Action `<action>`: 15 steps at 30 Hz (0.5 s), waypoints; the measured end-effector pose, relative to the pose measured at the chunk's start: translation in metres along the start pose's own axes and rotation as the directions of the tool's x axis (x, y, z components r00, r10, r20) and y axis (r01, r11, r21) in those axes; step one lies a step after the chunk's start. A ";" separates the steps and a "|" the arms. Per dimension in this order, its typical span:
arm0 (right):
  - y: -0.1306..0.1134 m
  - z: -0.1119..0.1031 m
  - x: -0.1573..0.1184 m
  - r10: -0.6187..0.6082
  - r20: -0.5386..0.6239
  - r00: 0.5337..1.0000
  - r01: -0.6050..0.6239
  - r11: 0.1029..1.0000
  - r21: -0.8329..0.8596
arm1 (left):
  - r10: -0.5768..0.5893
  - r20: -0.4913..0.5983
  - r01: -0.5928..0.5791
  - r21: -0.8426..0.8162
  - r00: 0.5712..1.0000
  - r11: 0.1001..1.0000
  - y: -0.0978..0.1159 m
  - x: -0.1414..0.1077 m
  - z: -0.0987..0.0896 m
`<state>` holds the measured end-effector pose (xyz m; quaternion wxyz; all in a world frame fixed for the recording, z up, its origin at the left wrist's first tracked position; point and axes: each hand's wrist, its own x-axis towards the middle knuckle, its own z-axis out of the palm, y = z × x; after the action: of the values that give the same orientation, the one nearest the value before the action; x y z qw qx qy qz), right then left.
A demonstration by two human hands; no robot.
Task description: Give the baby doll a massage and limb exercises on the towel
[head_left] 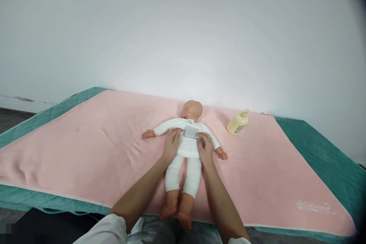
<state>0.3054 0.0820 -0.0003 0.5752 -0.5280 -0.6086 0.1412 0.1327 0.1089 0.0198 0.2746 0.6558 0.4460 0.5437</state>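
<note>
White sleeves (107, 230) are nearest to the camera, together with grey trousers (160, 230) of the person, at the bottom of the view. Bare forearms go forward from them, one on each side of a bald doll (187, 148), which lies on a pink blanket (257, 175) with its head away from the person and its arms stretched out to both sides. The doll wears a white top and white leggings, and its feet are bare. On the upper part of its top lies a small grey pad (191, 132). The left hand (172, 141) rests at the side of the doll, its fingers rather straight and close together, the tips near the pad. The right hand (206, 145) has bent fingers at the pad's other edge; I cannot tell if they pinch it. To the right of the doll, well apart from the hands, a pale yellow bottle (236, 124) with a pump top and dark letters is on the blanket. Under the blanket, a green cover (320, 152) shows around, and behind is a pale wall (183, 38).
</note>
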 end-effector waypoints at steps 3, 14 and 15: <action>-0.001 -0.001 0.000 0.016 0.009 1.000 -0.016 1.000 -0.005 | 0.015 0.039 -0.016 0.045 0.999 0.999 -0.001 0.000 0.001; -0.002 -0.003 -0.001 0.082 0.001 0.997 -0.082 0.996 -0.031 | 0.055 0.156 -0.086 0.197 0.986 0.977 0.002 0.000 0.001; -0.002 -0.003 -0.001 0.093 0.003 0.996 -0.093 0.995 -0.029 | 0.062 0.162 -0.095 0.201 0.985 0.975 0.003 0.000 0.001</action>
<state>0.3066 0.0790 0.0014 0.5591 -0.5638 -0.5865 0.1601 0.1346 0.1083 0.0218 0.2166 0.7383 0.4513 0.4519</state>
